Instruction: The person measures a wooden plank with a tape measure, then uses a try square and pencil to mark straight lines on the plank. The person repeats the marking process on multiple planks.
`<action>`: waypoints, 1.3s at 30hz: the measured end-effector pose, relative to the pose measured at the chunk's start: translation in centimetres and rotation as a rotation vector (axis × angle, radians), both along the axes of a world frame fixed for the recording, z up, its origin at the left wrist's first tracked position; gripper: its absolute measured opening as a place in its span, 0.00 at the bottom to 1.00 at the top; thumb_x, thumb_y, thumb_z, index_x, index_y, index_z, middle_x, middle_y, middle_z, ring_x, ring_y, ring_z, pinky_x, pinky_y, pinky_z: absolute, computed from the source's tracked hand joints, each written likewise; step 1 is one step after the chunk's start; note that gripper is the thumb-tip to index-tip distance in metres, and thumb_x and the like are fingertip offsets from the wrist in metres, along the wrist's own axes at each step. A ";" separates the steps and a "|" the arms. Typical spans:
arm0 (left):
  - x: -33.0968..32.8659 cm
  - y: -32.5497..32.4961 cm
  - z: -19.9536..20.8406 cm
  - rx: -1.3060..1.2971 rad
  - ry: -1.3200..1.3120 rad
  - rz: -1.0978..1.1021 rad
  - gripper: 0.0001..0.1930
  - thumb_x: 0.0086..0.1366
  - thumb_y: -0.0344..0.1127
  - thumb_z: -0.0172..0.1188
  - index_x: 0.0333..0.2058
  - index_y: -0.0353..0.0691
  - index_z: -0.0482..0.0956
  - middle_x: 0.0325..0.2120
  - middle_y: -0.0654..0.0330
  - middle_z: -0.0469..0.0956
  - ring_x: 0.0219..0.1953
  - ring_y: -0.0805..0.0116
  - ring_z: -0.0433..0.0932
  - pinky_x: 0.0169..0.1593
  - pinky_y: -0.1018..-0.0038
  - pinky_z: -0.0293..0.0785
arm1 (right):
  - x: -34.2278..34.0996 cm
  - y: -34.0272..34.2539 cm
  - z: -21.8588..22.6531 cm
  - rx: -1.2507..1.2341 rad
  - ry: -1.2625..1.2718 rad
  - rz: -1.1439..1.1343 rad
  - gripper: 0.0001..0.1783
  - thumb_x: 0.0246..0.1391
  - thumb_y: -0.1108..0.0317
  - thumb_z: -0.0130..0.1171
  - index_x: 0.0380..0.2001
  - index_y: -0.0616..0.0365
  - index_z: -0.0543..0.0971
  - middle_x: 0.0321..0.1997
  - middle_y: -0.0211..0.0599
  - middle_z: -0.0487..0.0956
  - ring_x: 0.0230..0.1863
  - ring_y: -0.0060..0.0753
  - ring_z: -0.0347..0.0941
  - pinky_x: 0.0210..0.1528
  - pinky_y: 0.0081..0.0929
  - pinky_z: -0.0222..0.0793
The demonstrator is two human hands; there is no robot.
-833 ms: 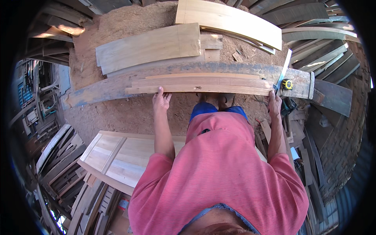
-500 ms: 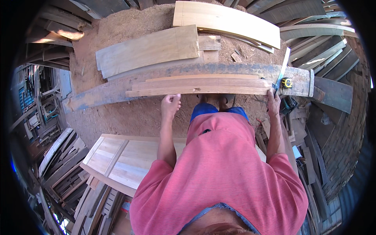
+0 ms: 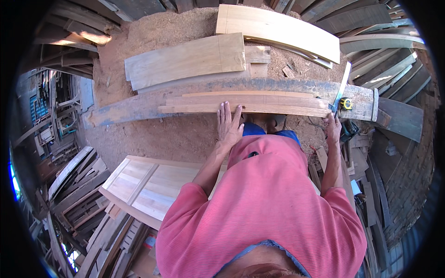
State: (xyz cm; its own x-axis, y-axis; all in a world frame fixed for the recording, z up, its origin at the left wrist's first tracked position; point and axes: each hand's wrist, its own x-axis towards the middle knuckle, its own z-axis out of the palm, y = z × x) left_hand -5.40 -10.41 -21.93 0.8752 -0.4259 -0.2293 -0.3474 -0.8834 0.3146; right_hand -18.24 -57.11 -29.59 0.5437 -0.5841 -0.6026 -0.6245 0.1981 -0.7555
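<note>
Long narrow wooden strips [image 3: 278, 109] lie side by side along a thick weathered plank [image 3: 157, 97] in front of me. My left hand [image 3: 229, 125] rests on the nearest strip left of its middle, fingers outstretched and spread over the edge. At the strips' right end is my right hand [image 3: 333, 129], its fingers closed against the end of the nearest strip, beside the dark base of a try square [image 3: 342, 83]. What those fingers grip, if anything, is too small to make out. The square's pale blade points away from me. A yellow and black tape measure [image 3: 346, 103] sits just right of it.
Beyond the plank, wide pale boards [image 3: 185, 60] lie over sawdust-covered ground [image 3: 162, 32]. A panelled wooden door [image 3: 153, 185] lies behind me on the left. Stacked timber [image 3: 83, 190] crowds both sides. A dark power tool [image 3: 350, 129] stands near my right hand.
My left hand, loosely curled near the strips' edge before, has moved right and opened flat onto the nearest strip. My right hand stays at the right end. The whole view has shifted slightly.
</note>
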 end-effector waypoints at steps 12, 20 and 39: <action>0.6 -0.1 -0.1 -0.062 -0.036 0.040 0.33 0.61 0.40 0.74 0.65 0.44 0.75 0.78 0.28 0.45 0.80 0.27 0.43 0.81 0.39 0.42 | 1.5 0.7 -0.6 -0.007 -0.006 0.053 0.29 0.74 0.45 0.57 0.54 0.64 0.83 0.33 0.31 0.82 0.23 0.18 0.66 0.25 0.24 0.60; 5.5 1.7 -0.6 -0.061 0.010 -0.232 0.29 0.60 0.40 0.74 0.60 0.49 0.80 0.78 0.30 0.48 0.81 0.28 0.44 0.82 0.41 0.42 | -3.4 3.1 -6.5 -0.339 -0.135 -0.200 0.21 0.73 0.46 0.59 0.39 0.55 0.81 0.25 0.23 0.74 0.18 0.18 0.62 0.20 0.27 0.56; 15.0 14.0 -2.8 -0.147 -0.058 -0.818 0.44 0.61 0.37 0.73 0.75 0.69 0.68 0.74 0.34 0.59 0.69 0.31 0.64 0.71 0.40 0.62 | -6.7 38.4 -4.7 -0.258 0.402 0.189 0.25 0.65 0.52 0.59 0.53 0.63 0.86 0.55 0.67 0.84 0.59 0.65 0.81 0.62 0.51 0.75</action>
State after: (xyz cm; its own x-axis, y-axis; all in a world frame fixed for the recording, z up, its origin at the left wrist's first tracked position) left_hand 9.64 3.54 -24.68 0.2849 -0.9547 -0.0855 -0.8812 -0.2959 0.3687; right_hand -24.89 -18.71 -34.25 0.4090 -0.6554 -0.6350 -0.8828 -0.1079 -0.4572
